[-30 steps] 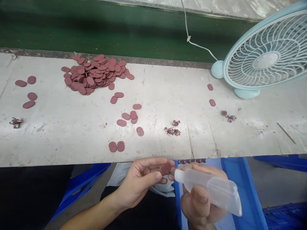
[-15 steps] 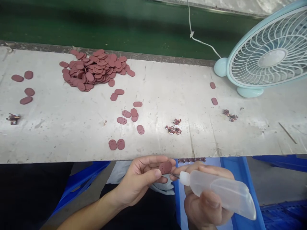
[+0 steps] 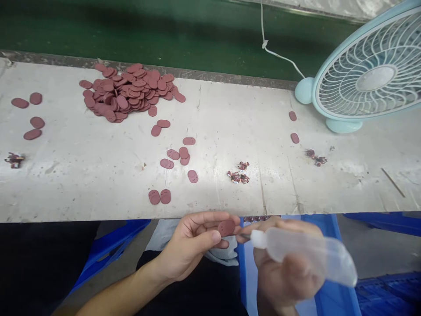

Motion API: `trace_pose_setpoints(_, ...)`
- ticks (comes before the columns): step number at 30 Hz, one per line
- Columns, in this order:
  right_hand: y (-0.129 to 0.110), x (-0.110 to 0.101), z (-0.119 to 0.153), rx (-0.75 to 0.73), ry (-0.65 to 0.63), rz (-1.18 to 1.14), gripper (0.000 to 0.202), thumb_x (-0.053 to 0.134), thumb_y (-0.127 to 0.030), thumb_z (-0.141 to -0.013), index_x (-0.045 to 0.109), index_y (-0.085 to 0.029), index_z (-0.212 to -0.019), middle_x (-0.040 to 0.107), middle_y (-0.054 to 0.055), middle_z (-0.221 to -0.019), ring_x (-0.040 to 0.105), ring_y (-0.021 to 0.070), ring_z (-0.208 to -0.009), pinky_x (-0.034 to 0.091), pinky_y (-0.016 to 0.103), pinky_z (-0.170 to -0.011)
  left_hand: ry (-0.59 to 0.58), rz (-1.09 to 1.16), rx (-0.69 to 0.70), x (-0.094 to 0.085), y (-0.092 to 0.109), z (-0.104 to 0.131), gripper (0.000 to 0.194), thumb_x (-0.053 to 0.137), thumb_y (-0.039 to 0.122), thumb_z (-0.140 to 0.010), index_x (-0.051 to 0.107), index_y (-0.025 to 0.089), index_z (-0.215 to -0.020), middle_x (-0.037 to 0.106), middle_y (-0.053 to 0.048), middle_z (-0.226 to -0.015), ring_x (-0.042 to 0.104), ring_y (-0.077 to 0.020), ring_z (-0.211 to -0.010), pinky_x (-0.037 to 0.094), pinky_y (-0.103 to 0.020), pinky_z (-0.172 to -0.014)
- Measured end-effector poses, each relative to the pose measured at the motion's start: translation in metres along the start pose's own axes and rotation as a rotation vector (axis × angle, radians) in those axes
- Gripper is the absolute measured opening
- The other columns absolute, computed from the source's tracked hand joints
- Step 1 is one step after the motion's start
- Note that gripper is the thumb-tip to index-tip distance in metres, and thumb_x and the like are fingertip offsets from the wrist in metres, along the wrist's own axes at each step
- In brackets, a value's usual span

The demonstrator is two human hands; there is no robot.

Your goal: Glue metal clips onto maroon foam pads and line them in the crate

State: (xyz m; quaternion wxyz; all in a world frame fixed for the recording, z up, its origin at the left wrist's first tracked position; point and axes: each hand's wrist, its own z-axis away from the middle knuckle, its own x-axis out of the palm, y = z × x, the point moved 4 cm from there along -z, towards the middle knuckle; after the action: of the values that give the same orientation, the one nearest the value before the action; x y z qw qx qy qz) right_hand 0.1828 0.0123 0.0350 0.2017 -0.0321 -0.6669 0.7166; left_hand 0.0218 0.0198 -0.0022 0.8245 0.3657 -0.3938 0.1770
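Note:
Just off the table's front edge, my left hand (image 3: 197, 245) pinches a reddish-brown oval disc (image 3: 226, 228) between thumb and fingers; small holes show in its face. My right hand (image 3: 289, 272), slightly blurred, is wrapped round a translucent squeeze bottle (image 3: 305, 252) with a white cap. The bottle's thin dark nozzle points left at the disc, a short gap away from it. More discs lie loose on the table, a pair of them (image 3: 159, 197) near the front edge and a big heap (image 3: 128, 93) at the back left.
Small brown-and-white figures (image 3: 239, 175) lie on the pale table (image 3: 230, 131), with others at right and far left. A light-blue fan (image 3: 375, 79) stands back right, its white cord running behind. Below the edge, a blue tray (image 3: 338, 263) holds a row of figures.
My right hand has drawn the bottle a little to the right, its nozzle moving away from the disc. My left hand keeps the disc in nearly the same place.

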Motion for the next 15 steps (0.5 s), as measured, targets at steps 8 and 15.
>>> trace_pose_setpoints(8,0.043,-0.060,-0.093,0.748,-0.114,-1.583,0.034,0.061,-0.029,-0.084,0.054,-0.024,-0.117,0.053,-0.004,-0.071,0.062,0.0128,-0.061,0.056,0.018,-0.038,0.037,0.011,-0.003,-0.007,0.004,0.001,0.026,0.067,0.014,-0.091,0.076,0.023,-0.114,0.076,-0.009,-0.124,0.072,-0.0225,-0.113,0.059,-0.020,-0.083)
trace_pose_setpoints(15,0.034,-0.060,-0.086,0.551,-0.278,-1.132,0.045,0.067,-0.040,-0.087,0.051,-0.023,-0.126,0.049,-0.005,-0.072,0.055,0.0088,-0.055,0.039,0.010,-0.026,0.122,0.026,0.013,-0.015,0.011,0.004,0.024,0.068,0.015,-0.091,0.077,0.021,-0.112,0.076,-0.010,-0.123,0.072,-0.0224,-0.111,0.059,-0.018,-0.081)
